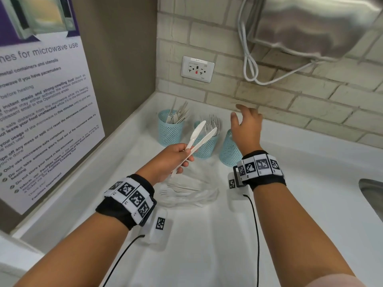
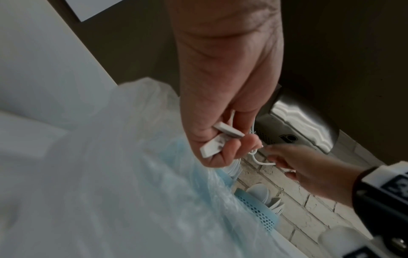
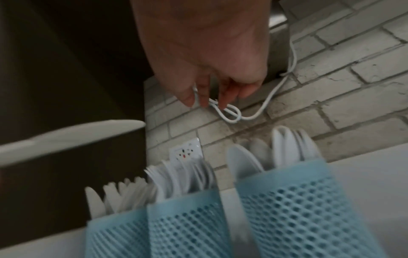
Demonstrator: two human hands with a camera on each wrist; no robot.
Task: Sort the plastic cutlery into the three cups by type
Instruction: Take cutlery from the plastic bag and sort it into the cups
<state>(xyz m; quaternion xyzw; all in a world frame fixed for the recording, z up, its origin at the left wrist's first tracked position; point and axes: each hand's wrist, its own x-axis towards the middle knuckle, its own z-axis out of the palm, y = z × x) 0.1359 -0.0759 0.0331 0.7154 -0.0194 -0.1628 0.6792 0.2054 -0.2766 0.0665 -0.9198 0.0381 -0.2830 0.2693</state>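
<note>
My left hand (image 1: 176,156) grips two white plastic knives (image 1: 200,135) by their handles, blades pointing up toward the cups; the handle ends (image 2: 218,141) show in the left wrist view. Three blue mesh cups stand in a row: the left cup (image 1: 170,129) holds knives, the middle cup (image 1: 205,145) holds forks, the right cup (image 1: 231,151) holds spoons (image 3: 280,148). My right hand (image 1: 246,125) hovers empty above the right cup, fingers spread. A clear bag with loose white cutlery (image 1: 186,191) lies on the counter below my left hand.
The white counter (image 1: 300,183) meets a brick-tiled wall with a socket (image 1: 197,68). A steel appliance (image 1: 310,25) hangs above right, its white cord (image 1: 248,65) looping down. A sink edge (image 1: 373,195) shows at right. A microwave poster (image 1: 41,100) covers the left wall.
</note>
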